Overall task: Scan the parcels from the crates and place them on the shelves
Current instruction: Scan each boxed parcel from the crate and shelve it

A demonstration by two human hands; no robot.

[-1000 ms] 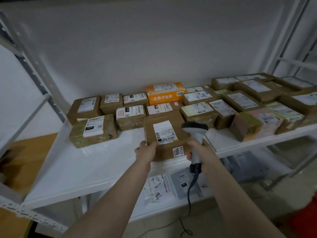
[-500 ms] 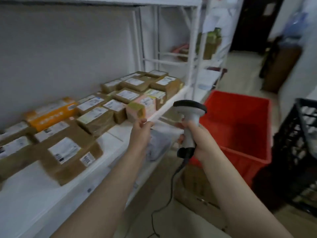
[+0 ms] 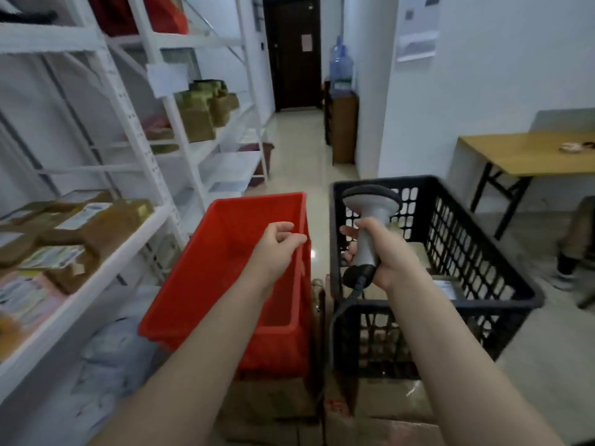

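The left hand hung loose-fingered and held nothing, just above the far rim of the red crate. Nothing showed on that crate's floor below it. The right hand was wrapped round the grip of the scanner, head up, over the black crate. The parcels left to scan lay directly under and beyond that hand.

The step looked to be fetching the next parcel. It would go best if the free left hand crossed rightward into the black crate and the right hand lifted the scanner aside. The parcel should then be turned label-up before the scanner is aimed, with the cable kept out of the reach.

By count there were two crates, one scanner and two hands. The black crate probably held two or three parcels, though the right forearm hid part of it. On the shelf to the left of the left hand lay several blurred shelved parcels.
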